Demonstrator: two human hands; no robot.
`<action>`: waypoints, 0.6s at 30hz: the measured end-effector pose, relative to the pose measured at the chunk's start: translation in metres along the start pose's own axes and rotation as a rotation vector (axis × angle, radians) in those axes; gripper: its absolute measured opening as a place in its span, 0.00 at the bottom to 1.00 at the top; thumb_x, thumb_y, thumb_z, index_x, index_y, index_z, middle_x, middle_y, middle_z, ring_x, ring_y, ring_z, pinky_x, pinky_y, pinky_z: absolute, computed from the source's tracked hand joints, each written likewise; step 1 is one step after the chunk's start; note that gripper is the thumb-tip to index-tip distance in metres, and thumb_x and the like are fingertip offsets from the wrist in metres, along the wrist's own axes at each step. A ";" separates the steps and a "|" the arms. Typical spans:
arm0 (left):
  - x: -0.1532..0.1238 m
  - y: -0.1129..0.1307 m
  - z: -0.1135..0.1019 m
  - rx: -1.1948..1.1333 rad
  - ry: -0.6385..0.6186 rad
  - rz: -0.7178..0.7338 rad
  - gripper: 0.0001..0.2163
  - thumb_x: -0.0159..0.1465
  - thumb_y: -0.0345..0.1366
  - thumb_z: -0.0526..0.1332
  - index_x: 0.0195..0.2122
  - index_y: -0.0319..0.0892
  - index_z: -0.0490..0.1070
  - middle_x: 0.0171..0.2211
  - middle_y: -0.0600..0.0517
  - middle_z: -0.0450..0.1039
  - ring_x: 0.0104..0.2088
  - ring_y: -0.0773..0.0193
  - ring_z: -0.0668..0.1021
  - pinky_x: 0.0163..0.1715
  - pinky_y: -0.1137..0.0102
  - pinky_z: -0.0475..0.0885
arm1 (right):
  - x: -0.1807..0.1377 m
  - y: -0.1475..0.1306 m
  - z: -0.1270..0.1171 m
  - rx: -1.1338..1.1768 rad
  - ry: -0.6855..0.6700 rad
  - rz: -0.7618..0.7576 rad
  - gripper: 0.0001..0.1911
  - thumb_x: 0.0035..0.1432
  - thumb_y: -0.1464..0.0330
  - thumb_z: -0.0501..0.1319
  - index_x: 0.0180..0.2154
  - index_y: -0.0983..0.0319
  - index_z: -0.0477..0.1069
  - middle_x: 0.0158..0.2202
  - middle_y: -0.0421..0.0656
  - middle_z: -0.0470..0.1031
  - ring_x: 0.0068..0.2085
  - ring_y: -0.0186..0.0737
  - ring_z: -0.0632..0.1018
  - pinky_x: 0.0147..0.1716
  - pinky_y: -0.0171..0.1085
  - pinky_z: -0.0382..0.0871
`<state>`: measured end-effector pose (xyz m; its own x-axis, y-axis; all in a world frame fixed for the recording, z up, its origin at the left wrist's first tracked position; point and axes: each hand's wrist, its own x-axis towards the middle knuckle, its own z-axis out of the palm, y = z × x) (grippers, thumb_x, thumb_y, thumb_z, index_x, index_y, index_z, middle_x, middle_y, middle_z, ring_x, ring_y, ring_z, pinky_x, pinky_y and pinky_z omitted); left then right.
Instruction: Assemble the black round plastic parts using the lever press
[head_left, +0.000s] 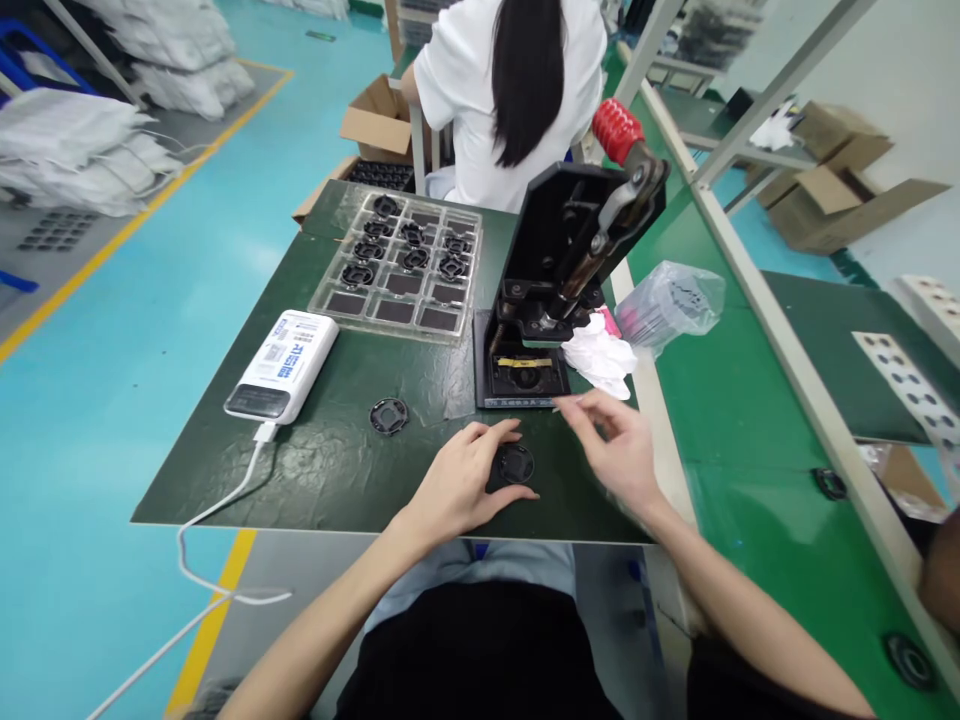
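A round black plastic part lies at the front of the dark green table, framed by the curved fingers and thumb of my left hand. My right hand is closed in a pinch near the front right corner of the press base; whatever its fingertips hold is too small to make out. Behind both hands stands a black hand press with a red-covered lever. A yellow strip crosses the nest in its base. To the left of my left hand lies another round black part.
A clear compartment tray holding several round black parts sits at the back. On the left is a white power bank with a cable. White tissue and a plastic bag lie right of the press. A person sits ahead.
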<state>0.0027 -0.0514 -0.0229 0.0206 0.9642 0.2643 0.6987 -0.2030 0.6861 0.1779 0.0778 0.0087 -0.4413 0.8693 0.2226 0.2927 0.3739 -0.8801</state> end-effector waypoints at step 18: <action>0.001 0.002 0.004 -0.011 -0.025 -0.052 0.37 0.59 0.40 0.75 0.64 0.44 0.55 0.52 0.46 0.80 0.50 0.50 0.78 0.50 0.56 0.76 | -0.041 0.010 0.018 -0.082 -0.168 -0.084 0.07 0.66 0.68 0.64 0.33 0.59 0.77 0.33 0.43 0.79 0.32 0.35 0.74 0.25 0.34 0.64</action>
<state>0.0065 -0.0502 -0.0239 0.0019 0.9775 0.2111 0.6915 -0.1538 0.7058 0.1840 0.0407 -0.0168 -0.6006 0.7702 0.2147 0.3141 0.4742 -0.8225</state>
